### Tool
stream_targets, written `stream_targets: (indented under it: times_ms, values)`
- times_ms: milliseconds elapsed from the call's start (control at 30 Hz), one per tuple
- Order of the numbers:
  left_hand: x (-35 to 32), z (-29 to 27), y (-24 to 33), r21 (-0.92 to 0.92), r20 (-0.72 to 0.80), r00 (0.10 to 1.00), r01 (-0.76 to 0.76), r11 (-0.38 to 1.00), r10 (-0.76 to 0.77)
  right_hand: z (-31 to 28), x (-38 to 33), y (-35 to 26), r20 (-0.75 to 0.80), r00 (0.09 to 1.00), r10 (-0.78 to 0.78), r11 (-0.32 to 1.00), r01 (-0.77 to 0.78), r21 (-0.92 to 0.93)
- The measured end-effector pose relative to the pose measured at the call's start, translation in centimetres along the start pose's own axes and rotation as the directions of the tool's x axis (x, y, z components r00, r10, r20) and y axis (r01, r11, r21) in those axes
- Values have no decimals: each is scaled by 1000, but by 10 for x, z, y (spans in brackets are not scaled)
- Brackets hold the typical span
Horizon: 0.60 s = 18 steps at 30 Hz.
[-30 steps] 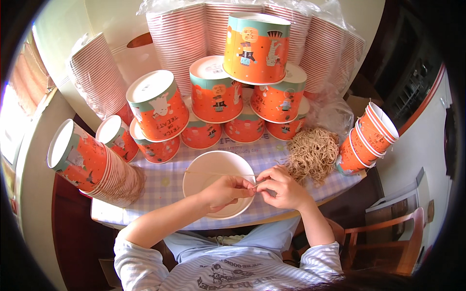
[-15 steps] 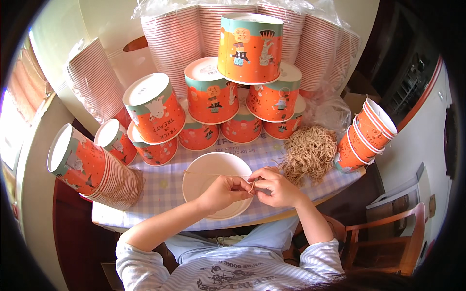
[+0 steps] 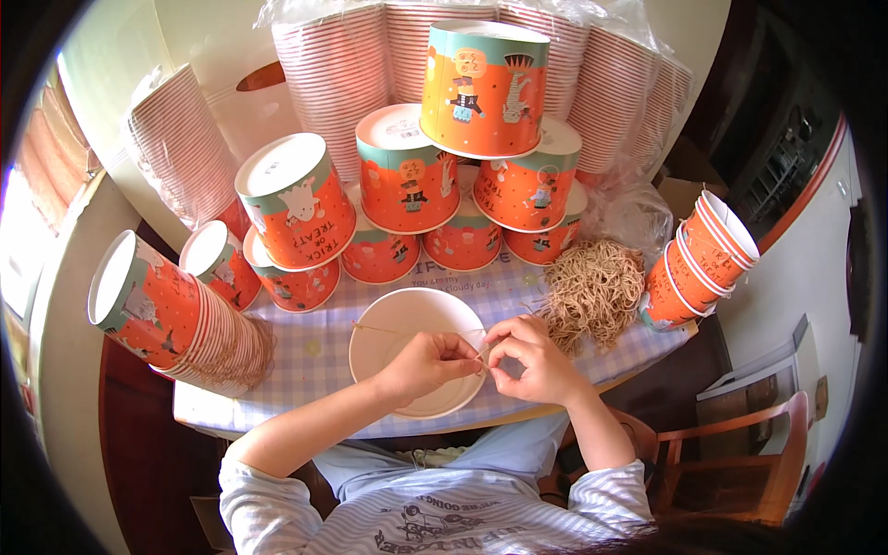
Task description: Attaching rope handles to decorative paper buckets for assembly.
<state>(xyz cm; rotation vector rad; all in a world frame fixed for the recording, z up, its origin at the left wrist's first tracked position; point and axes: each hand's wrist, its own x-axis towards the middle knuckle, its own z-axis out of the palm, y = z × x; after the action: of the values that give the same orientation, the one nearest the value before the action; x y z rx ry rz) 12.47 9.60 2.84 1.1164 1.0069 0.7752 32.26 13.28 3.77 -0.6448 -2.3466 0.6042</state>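
Note:
An upright paper bucket, white inside, stands at the table's near edge. Tan twine stretches across its mouth from the left rim toward my fingers. Over the bucket's right part, my left hand pinches the twine between thumb and fingertips. Just beyond the right rim, my right hand has thumb and forefinger pressed together on the twine's end, the other fingers curled. Where the twine meets the bucket's right rim is hidden by my fingers. A heap of loose tan twine lies beyond my right hand.
Upside-down orange buckets are piled up across the table's back. Nested stacks stand at left and right. Tall bucket stacks in clear plastic rise behind. A checked tablecloth covers the table; a wooden chair stands at right.
My right hand has shifted slightly right and its thumb and forefinger now form a rounder loop. The left hand stays nearly in place. The view has moved slightly.

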Motion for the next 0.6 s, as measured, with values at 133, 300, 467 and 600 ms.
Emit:
stream_targets:
  times_ms: [133,300,467,600]
  values:
    - [-1,0,0,29,-13,1000,8,1000,-7,1,2,-12,-60,998,-36,990,28,-141]
    - [-2,1,-2,134,-28,998,-56,989,61,7,3,-7,-78,991,-110,992,104,-78]
    - [-4,-2,-6,428,-71,970,-181,886,232,5,1,0,-13,998,-54,998,54,-24]
    - [-9,0,4,511,-49,965,-196,837,256,7,3,3,-5,998,-58,998,58,37]
